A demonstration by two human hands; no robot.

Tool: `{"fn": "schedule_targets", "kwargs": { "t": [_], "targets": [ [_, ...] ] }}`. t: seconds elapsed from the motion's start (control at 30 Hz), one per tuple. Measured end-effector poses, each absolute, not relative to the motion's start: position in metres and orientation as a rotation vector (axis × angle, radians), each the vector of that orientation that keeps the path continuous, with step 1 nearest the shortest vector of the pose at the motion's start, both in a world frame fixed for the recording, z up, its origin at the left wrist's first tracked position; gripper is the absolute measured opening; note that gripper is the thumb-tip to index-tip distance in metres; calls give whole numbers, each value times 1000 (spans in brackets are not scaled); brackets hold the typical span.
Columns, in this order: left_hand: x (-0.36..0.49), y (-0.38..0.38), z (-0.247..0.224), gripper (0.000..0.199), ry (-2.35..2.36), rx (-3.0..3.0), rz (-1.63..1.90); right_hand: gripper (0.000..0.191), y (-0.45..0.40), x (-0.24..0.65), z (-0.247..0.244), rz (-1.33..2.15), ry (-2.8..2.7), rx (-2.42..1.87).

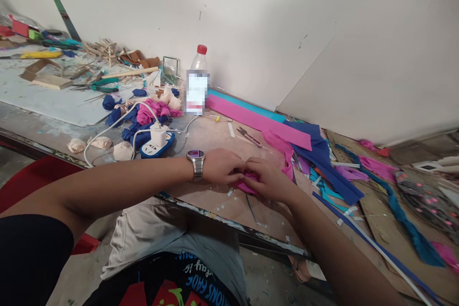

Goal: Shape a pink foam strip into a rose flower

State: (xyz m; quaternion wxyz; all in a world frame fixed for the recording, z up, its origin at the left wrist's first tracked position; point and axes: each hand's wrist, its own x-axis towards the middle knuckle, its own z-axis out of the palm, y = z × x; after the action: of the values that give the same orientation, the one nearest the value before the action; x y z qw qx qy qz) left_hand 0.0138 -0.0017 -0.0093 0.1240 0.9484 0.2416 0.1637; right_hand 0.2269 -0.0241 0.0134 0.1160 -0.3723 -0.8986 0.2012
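Note:
Close to the table's front edge, my left hand (224, 166) and my right hand (270, 180) meet with bent fingers around a bunched piece of pink crepe paper (248, 188). The fingers hide part of the bunch. Just beyond the right hand, a loose pink strip (278, 142) curves across the tabletop; whether it joins the held piece I cannot tell. Small thread snips (250, 137) lie past the hands. A silver watch (195, 162) is on my left wrist.
To the left are a blue-and-white power strip (157, 146) with a white cable and rolled paper flowers (148, 111). Behind stands a red-capped bottle (201, 60) with a lit phone (196, 93) before it. Pink sheets (261, 122) and blue paper (333, 177) lie to the right.

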Motion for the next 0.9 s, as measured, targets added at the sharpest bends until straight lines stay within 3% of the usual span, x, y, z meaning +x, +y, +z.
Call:
{"fn": "schedule_targets", "kwargs": {
  "t": [0.9],
  "targets": [
    [14,-2,-7,25,685,2738,456,18,-26,225,18,547,-2678,-1071]
  ]
}}
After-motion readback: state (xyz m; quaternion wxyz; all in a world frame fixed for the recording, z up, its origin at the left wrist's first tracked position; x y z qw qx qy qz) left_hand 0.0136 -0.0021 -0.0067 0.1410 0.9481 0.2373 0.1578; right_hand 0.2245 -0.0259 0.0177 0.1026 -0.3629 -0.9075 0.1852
